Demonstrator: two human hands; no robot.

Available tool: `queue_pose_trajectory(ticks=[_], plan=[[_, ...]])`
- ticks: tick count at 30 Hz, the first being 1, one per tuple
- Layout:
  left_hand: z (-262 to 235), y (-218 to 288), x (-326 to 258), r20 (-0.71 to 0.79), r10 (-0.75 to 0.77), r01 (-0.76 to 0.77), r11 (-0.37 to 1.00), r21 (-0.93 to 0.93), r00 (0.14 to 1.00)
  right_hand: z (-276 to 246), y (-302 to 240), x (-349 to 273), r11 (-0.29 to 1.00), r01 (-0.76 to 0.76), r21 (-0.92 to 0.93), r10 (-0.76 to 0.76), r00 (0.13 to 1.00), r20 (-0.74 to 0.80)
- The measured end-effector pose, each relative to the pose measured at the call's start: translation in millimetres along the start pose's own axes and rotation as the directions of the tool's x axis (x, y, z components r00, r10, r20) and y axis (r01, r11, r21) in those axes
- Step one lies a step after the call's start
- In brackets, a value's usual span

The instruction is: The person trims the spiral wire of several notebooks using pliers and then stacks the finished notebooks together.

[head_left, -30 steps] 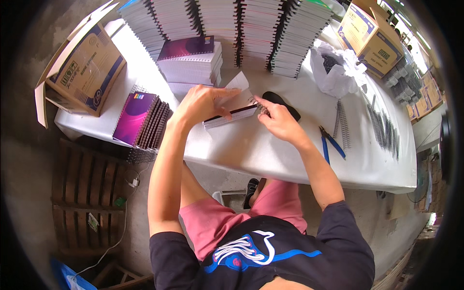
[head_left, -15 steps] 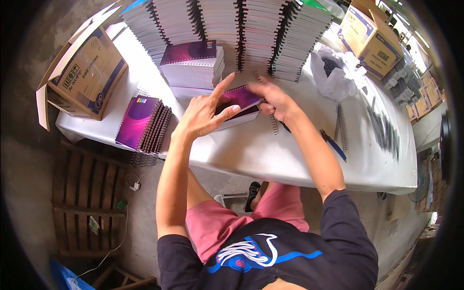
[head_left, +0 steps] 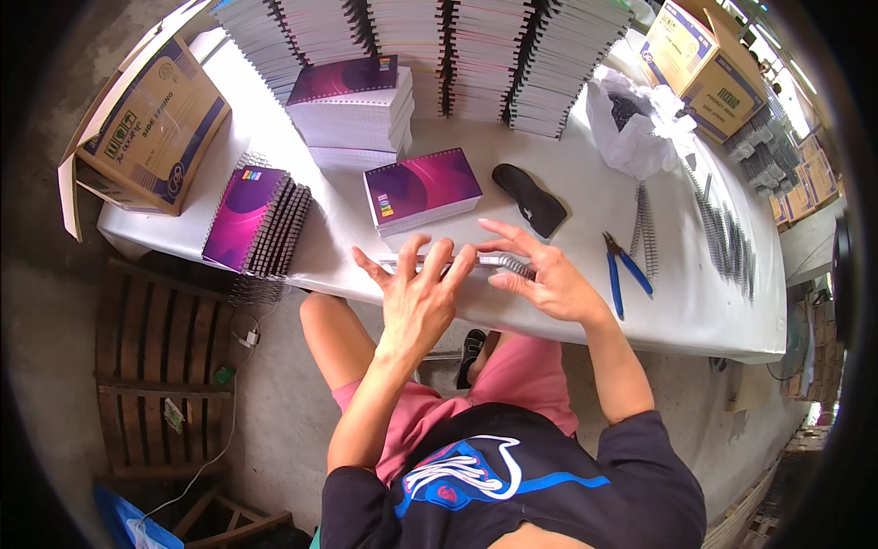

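At the table's front edge a thin notebook point(head_left: 437, 263) stands nearly on edge, seen mostly from its top. My left hand point(head_left: 422, 297) lies along it with fingers spaced and bent over its edge; the thumb side is partly hidden. A metal spiral coil point(head_left: 517, 265) sits at the notebook's right end. My right hand point(head_left: 553, 284) curls its thumb and fingers around that coil and end. Just beyond them lies a pile of unbound purple notebooks point(head_left: 425, 183), with holes punched along the far edge. A black curved object point(head_left: 530, 199) rests right of the pile.
Blue-handled pliers point(head_left: 625, 274) and loose coils point(head_left: 727, 238) lie to the right. Coil-bound purple notebooks point(head_left: 251, 220) sit left, near a cardboard box point(head_left: 155, 137). Tall stacks of bound books point(head_left: 402, 64) line the back, beside a white plastic bag point(head_left: 622, 137).
Both hands have come back from the pile toward the table's front edge, bringing a notebook with a coil. The pile, black object and pliers now show more fully.
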State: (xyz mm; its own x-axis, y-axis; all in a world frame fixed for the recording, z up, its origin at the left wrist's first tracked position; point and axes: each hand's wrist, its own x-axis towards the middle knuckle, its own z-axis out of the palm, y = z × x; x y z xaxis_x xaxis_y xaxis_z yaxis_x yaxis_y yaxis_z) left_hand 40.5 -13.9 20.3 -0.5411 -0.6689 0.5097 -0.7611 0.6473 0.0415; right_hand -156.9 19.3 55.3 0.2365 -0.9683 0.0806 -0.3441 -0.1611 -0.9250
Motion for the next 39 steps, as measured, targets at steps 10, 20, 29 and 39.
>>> queue_pose_trajectory(ticks=[10, 20, 29, 39], plan=[[43, 36, 17, -0.349, -0.371, 0.335, 0.928, -0.161, 0.86, -23, -17, -11, 0.987, 0.002, -0.16, -0.032, 0.983, -0.183], [36, 27, 25, -0.288, -0.335, 0.301, 0.941, -0.154, 0.897, -17, -2, 2, 0.969, 0.033, -0.245, -0.057, 0.994, -0.094], [28, 42, 20, -0.2, -0.355, 0.334, 0.933, -0.131, 0.913, -34, 1, -14, 0.979, -0.197, 0.047, 0.191, 0.975, 0.115], [30, 26, 14, -0.238, -0.248, 0.231, 0.968, -0.099, 0.939, -12, -3, -5, 0.739, 0.11, -0.665, -0.199, 0.978, -0.059]])
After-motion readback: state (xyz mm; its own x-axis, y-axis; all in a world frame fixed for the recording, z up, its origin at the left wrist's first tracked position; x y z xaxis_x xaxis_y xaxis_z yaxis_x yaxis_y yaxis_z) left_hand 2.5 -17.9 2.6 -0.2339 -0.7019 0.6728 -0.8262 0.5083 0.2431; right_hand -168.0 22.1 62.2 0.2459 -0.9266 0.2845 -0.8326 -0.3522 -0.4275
